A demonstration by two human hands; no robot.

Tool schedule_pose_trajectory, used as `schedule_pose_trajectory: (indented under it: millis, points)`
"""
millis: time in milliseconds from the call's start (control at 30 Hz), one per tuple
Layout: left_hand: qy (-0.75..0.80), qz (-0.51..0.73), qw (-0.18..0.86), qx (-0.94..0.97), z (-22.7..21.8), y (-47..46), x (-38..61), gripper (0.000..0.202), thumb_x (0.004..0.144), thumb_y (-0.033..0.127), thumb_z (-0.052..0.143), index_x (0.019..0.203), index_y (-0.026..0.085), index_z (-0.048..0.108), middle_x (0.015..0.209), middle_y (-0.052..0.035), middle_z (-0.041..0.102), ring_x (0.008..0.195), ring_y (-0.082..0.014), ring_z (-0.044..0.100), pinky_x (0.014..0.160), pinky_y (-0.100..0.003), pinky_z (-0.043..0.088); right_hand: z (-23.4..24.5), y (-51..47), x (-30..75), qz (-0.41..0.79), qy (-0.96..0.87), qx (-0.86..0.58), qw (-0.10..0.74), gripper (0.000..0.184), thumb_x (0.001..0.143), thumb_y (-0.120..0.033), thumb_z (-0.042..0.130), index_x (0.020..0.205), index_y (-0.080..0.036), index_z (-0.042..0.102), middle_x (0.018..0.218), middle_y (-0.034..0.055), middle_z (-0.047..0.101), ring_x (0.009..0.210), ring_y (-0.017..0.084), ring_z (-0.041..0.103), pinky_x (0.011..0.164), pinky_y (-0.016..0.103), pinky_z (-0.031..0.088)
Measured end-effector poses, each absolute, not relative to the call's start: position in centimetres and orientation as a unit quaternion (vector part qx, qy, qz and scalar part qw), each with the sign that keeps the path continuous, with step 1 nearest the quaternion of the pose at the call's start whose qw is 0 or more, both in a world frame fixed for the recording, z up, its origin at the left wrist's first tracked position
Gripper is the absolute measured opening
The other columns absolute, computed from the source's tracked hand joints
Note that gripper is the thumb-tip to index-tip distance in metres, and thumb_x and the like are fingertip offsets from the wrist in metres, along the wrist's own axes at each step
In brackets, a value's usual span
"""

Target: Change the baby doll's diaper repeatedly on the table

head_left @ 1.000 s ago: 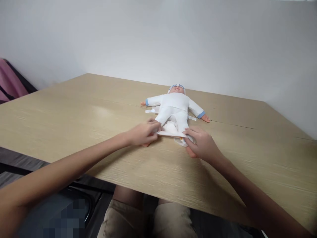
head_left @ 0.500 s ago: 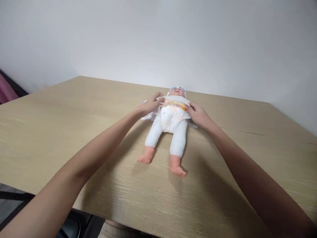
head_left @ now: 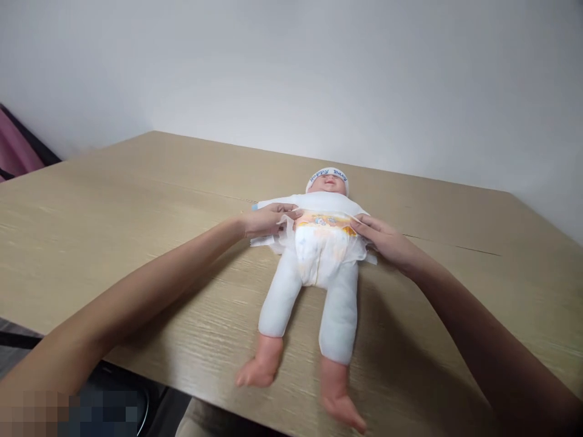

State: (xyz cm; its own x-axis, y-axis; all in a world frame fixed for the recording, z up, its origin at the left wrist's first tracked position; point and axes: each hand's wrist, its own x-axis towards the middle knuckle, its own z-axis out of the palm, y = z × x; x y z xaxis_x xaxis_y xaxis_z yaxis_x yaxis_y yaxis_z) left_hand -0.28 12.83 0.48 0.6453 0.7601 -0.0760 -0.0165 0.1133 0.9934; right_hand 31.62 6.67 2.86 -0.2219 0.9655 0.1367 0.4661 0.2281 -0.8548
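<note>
A baby doll [head_left: 339,315] in white cloth lies on its back, its feet towards me and its cap marked with blue lettering. Between its legs and up over its belly goes a white diaper [head_left: 319,249] with an orange printed waistband. My left hand [head_left: 272,220] pinches the waistband's left corner, thumb and fingers closed on it. The opposite corner is held in the fingers of my right hand [head_left: 380,238]. Loose side tabs of the diaper stick out on both sides beneath my hands. Part of the doll's arms is hidden.
The doll rests on a wide wooden table [head_left: 159,212] with a thin seam across it. A pale wall [head_left: 291,79] stands behind the table. Pink fabric [head_left: 18,145] shows at the far left, and a dark chair-like object [head_left: 122,388] sits below the front edge.
The doll appears larger and its feet sit lower in the view. Both hands have brought the diaper's front down flat on the belly, and the doll's white chest now shows above it.
</note>
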Motion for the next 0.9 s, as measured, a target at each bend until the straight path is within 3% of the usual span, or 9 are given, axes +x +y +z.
schedule_pose_trajectory:
  millis: [100,233,400,533,700,800,900]
  points:
    - [0.342,0.293,0.665,0.596,0.8,12.6,-1.1,0.055,0.082,0.064,0.093,0.110,0.019,0.077,0.105,-0.0091,0.080,0.090,-0.0204,0.075,0.082,-0.035,0.061,2.1,5.7,31.9,0.411,-0.643,-0.510,0.397,0.056,0.092,-0.081,0.075,0.103,-0.026,0.075,0.100,0.0055,0.082,0.091,0.026,0.077,0.077,0.038,0.067]
    - [0.424,0.321,0.560,0.635,2.3,12.1,-2.3,0.056,0.084,0.067,0.088,0.117,0.023,0.078,0.123,-0.0095,0.081,0.104,-0.0228,0.075,0.088,-0.035,0.059,-0.7,2.7,33.8,0.305,-0.634,-0.542,0.459,0.058,0.094,-0.081,0.070,0.108,-0.024,0.071,0.100,0.0083,0.081,0.091,0.027,0.078,0.085,0.044,0.066]
    - [0.419,0.368,0.309,0.770,5.6,9.1,0.2,0.039,0.104,0.056,0.066,0.125,0.024,0.073,0.135,-0.0101,0.076,0.123,-0.0272,0.069,0.105,-0.043,0.055,-3.4,-0.9,36.3,0.080,-0.699,-0.605,0.373,0.044,0.102,-0.067,0.064,0.112,-0.025,0.073,0.099,0.0096,0.078,0.089,0.030,0.073,0.088,0.048,0.059]
    - [0.302,0.345,0.139,0.877,6.8,7.4,6.0,0.035,0.108,0.049,0.059,0.126,0.023,0.075,0.141,-0.0129,0.073,0.141,-0.0340,0.057,0.122,-0.053,0.044,-3.8,-0.8,36.0,0.070,-0.689,-0.638,0.337,0.037,0.099,-0.062,0.065,0.105,-0.026,0.070,0.085,0.0050,0.072,0.082,0.029,0.070,0.080,0.044,0.053]
    - [0.310,0.231,0.102,0.916,5.5,7.8,10.3,0.040,0.111,0.052,0.057,0.116,0.022,0.082,0.156,-0.0110,0.069,0.149,-0.0390,0.050,0.126,-0.060,0.036,-3.6,-0.3,35.8,0.132,-0.660,-0.661,0.333,0.029,0.094,-0.055,0.068,0.100,-0.027,0.062,0.080,0.0012,0.071,0.075,0.026,0.067,0.077,0.040,0.048]
    - [0.322,0.218,0.089,0.917,4.7,7.9,10.3,0.045,0.110,0.057,0.056,0.121,0.023,0.083,0.156,-0.0108,0.068,0.150,-0.0412,0.048,0.126,-0.064,0.033,-3.5,-0.4,36.0,0.164,-0.655,-0.657,0.334,0.030,0.091,-0.054,0.072,0.100,-0.028,0.059,0.080,0.0001,0.070,0.070,0.023,0.064,0.075,0.039,0.047]
    - [0.319,0.221,0.078,0.918,4.6,7.6,10.0,0.050,0.102,0.065,0.067,0.128,0.025,0.082,0.160,-0.0111,0.066,0.152,-0.0435,0.047,0.128,-0.065,0.032,-3.5,-0.5,36.0,0.162,-0.655,-0.654,0.342,0.030,0.090,-0.054,0.074,0.096,-0.027,0.061,0.077,-0.0005,0.069,0.068,0.022,0.062,0.075,0.038,0.045]
